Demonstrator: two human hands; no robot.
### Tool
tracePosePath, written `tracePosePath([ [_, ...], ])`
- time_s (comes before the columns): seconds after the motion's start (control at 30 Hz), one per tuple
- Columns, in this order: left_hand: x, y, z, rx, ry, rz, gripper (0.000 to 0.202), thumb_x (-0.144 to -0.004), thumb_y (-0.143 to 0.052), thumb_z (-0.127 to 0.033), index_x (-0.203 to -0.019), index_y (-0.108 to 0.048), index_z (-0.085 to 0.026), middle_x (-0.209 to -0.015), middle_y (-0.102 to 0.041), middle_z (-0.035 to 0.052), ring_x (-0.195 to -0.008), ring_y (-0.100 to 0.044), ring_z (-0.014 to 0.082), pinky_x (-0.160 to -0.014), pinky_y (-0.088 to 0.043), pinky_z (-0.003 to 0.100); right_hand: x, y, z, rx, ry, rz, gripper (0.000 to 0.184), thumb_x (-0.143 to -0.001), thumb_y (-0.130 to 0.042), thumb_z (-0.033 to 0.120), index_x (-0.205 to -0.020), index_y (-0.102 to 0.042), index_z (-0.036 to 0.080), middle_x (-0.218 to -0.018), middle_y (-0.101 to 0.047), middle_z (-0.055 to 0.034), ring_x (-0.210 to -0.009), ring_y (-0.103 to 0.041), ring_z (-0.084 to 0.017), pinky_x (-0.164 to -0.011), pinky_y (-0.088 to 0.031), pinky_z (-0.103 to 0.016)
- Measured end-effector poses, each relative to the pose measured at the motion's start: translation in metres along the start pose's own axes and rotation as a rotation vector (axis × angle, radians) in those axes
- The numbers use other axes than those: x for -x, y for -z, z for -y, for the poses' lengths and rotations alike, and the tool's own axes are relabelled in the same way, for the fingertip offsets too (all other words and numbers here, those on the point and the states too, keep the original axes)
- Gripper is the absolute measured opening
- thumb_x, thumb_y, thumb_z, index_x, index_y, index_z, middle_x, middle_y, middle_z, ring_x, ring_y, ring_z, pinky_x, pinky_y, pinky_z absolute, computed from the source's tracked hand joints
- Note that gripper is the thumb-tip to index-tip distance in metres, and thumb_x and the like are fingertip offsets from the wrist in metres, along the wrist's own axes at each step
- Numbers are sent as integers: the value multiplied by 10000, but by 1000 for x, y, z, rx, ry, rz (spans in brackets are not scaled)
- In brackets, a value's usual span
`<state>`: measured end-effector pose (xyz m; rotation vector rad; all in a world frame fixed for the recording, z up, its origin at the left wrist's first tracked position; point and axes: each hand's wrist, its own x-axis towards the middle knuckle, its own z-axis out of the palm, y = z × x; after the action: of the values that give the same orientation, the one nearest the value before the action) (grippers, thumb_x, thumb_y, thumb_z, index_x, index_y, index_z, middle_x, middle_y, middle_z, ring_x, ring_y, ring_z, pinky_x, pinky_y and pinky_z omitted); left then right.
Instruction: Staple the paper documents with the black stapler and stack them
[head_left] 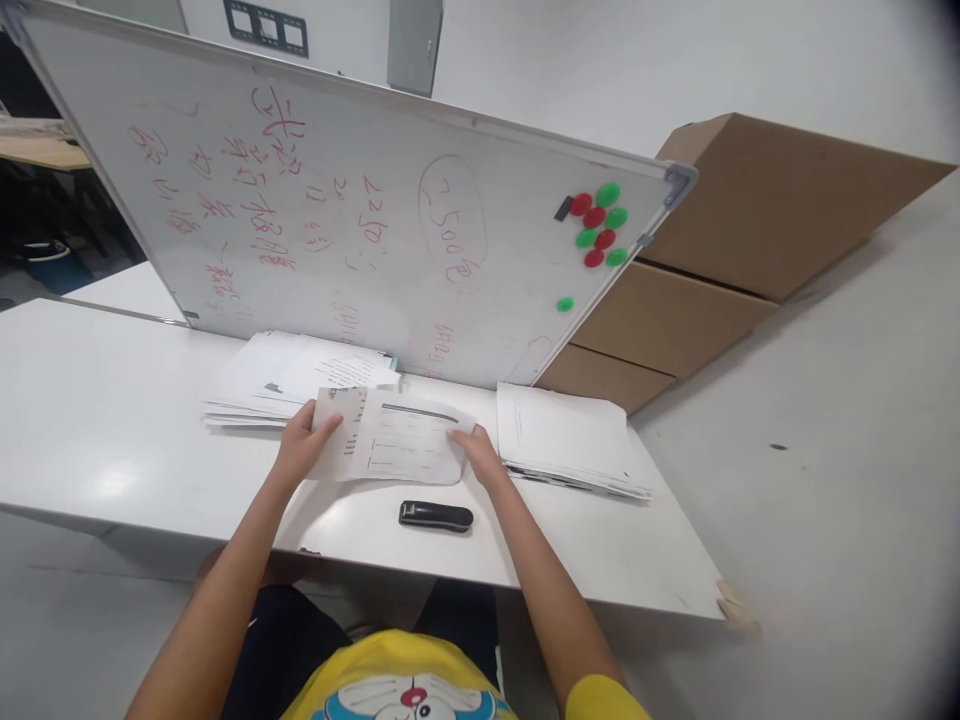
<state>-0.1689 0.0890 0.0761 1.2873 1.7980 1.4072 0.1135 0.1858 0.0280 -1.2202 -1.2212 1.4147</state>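
Printed sheets of paper are held up above the table between my two hands. My left hand grips their left edge, thumb on top, where a greyish strip overlaps the white page. At the right edge, my right hand pinches the paper between thumb and fingers. Just below the sheets, a black stapler lies on the table, touched by neither hand. Behind my left hand sits a stack of papers. Another paper stack lies to the right of my right hand.
A whiteboard with red handwriting stands along the table's back edge. Red and green round magnets cluster at its right. Cardboard boxes are piled behind it on the right. The white table has its front edge near my body.
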Motion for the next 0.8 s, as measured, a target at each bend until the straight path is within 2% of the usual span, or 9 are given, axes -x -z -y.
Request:
tracePosePath([
  [0.13, 0, -4, -3, -66, -59, 83, 389, -687, -675, -510, -924, -616, -206, -887, -668, 22, -849, -608, 233, -728, -487, 314, -11, -23, -9, -53, -11, 103, 325, -574, -688, 269, -888, -661, 190, -855, -746, -37, -816, -678, -240, -819, -502, -377],
  [0.23, 3, -3, -7, -70, -61, 96, 363, -682, -688, -488, -914, -624, -217, -879, -665, 21, -866, -600, 238, -752, -483, 319, -18, -37, -11, -60, -23, 176, 294, -562, -693, 259, -845, -661, 185, -790, -739, -26, -756, -673, -231, -770, -512, -365],
  [0.33, 6, 1, -8, -47, -50, 80, 426, -656, -709, -483, -982, -631, -219, -918, -670, 40, -900, -594, 258, -773, -483, 334, -22, -44, -10, -53, -23, 194, 261, -554, -687, 259, -799, -653, 177, -737, -722, -15, -706, -655, -217, -729, -504, -347],
  [0.43, 5, 4, -3, 33, -27, 9, 482, -667, -683, -506, -1034, -624, -200, -956, -670, 59, -948, -589, 271, -790, -484, 338, -24, -47, -10, -51, 0, 164, 246, -561, -672, 280, -782, -638, 177, -705, -703, 0, -686, -634, -205, -713, -490, -334],
  [0.53, -4, 7, 5, 26, -9, -129, 439, -727, -605, -522, -1005, -620, -183, -951, -668, 54, -918, -599, 249, -752, -479, 313, -23, -42, -9, -50, 33, 110, 246, -567, -667, 308, -770, -627, 175, -692, -689, -4, -675, -619, -207, -690, -481, -332],
  [0.67, -33, 17, 13, -108, 23, -305, 367, -806, -505, -483, -938, -605, -156, -910, -661, 54, -850, -600, 218, -725, -466, 303, -21, -24, -1, -52, 116, -20, 291, -597, -659, 341, -836, -602, 184, -782, -692, -17, -738, -611, -207, -737, -469, -338],
  [0.73, -51, 26, 14, -141, 45, -360, 360, -833, -482, -448, -932, -584, -118, -929, -651, 81, -883, -590, 231, -773, -457, 329, -19, -13, 6, -46, 169, -79, 315, -635, -648, 357, -895, -583, 191, -858, -686, -25, -791, -606, -204, -771, -460, -339],
  [0.8, -64, 35, 14, -184, 43, -406, 368, -852, -489, -400, -993, -550, -64, -1017, -629, 133, -992, -562, 273, -876, -421, 386, -12, -2, 14, -28, 228, -109, 318, -673, -647, 366, -931, -576, 194, -903, -671, -27, -831, -594, -199, -796, -450, -335],
])
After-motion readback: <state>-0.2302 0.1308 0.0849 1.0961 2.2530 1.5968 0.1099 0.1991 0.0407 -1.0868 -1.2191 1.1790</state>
